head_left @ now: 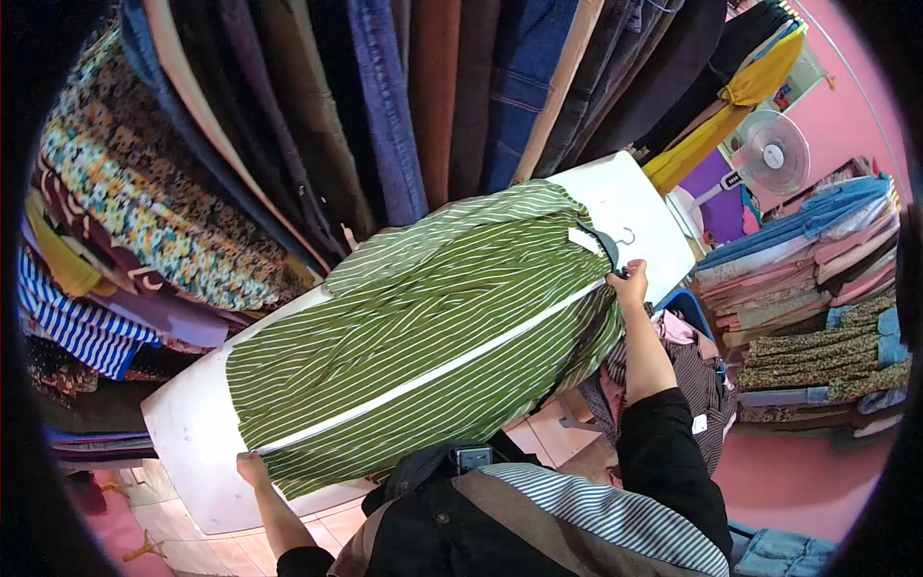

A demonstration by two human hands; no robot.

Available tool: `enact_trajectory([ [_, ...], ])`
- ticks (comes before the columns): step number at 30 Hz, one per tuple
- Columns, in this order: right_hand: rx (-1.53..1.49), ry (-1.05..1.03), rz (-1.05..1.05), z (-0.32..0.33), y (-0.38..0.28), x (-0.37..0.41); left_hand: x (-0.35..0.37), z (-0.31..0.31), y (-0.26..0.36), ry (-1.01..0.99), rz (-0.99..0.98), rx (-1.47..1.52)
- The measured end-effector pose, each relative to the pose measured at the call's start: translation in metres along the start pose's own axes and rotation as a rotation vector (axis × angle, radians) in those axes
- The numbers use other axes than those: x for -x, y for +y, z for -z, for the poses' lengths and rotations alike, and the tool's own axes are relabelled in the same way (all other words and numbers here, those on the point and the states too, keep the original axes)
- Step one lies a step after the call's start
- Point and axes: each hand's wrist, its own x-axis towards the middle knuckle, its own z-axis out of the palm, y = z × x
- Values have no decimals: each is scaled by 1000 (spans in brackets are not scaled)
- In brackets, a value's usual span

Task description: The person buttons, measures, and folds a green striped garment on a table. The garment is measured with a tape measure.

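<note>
Obscured: my left hand's (252, 469) fingertips are hard to make out; the dark hanger (608, 246) is mostly covered, its metal hook exposed beyond my right hand (630, 283). The picture's round edge cuts off the hanging clothes (389, 106) ahead of my hands.

Count: one long green garment with thin white stripes (413, 337), lying on the white worktop (183, 462) between my hands; one white strip (433, 373) along it; one white fan (772, 154) beyond my right hand.

Grip: left closed at the hem, right pinching the collar end beside the hanger.

Labels: fan hub marking, illegible; white tag (699, 423) on the brown striped clothing (685, 385) near my right forearm, unreadable.
</note>
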Motion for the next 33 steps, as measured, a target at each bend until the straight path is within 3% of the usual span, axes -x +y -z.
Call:
enact_trajectory([
  [3, 6, -37, -10, -4, 5, -12, 3, 11, 21, -29, 60, -85],
  [9, 31, -91, -6, -18, 25, -20, -9, -2, -2, 1, 61, -277],
  [18, 30, -120, 49, -12, 27, -22, -1, 8, 27, -26, 182, -290],
  [21, 202, -145, 53, -7, 27, -33, 1, 16, 26, -114, 56, -253],
  [23, -56, -168, 33, -7, 45, -53, -13, 7, 15, 23, 124, -236],
  [24, -146, -201, -14, -8, 58, -70, -13, 25, 41, -50, 138, -239],
  [25, -344, -288, -81, 0, 43, -73, -18, 30, 52, 26, 47, -129],
  [27, -419, -256, -34, -5, 36, -93, -31, 44, 99, 96, 70, 62],
  [29, -405, -227, 0, -10, 24, -105, -61, 38, 113, 131, -124, 95],
  [30, -399, -225, 26, -17, 20, -109, -71, 37, 132, 131, -66, 115],
  [33, -198, -157, 28, -26, -1, -116, -101, 15, 140, 111, -226, 162],
])
